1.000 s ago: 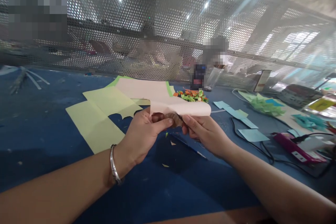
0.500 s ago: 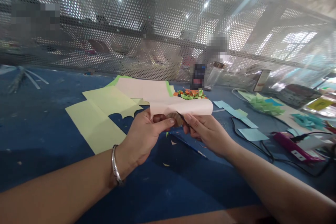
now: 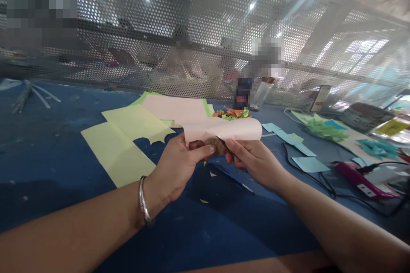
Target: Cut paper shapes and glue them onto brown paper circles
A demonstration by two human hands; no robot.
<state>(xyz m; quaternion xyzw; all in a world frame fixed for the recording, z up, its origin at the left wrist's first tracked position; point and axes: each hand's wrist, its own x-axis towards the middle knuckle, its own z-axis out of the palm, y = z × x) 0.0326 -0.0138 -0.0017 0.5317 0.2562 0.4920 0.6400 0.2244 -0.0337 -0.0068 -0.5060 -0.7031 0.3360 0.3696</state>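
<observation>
I see both hands raised just above the blue desk (image 3: pixel 64 136), meeting at the centre of the view. The left hand (image 3: pixel 174 166) has its grip clenched on the near left edge of a pale pink paper sheet (image 3: pixel 224 130), thumb on top and pointing right. The right hand (image 3: pixel 253 162) grips the same sheet from the right, fingers pinched at its near edge. Between the two thumbs sits a small dark brown piece (image 3: pixel 214 145); I cannot tell what it is. The sheet is held off the desk and its far right end curls over.

A silver bangle (image 3: pixel 143 200) circles the left wrist.

On the desk to the left lie yellow paper sheets (image 3: pixel 118 149), with a larger pink sheet (image 3: pixel 173 108) edged in green behind them. Beyond the held sheet lies a pile of orange and green scraps (image 3: pixel 232 114). Light blue paper pieces (image 3: pixel 290 138) lie to the right, near a black cable (image 3: pixel 307 175) and a magenta device (image 3: pixel 361 179). A perforated metal screen (image 3: pixel 205 30) stands along the far edge of the desk.
</observation>
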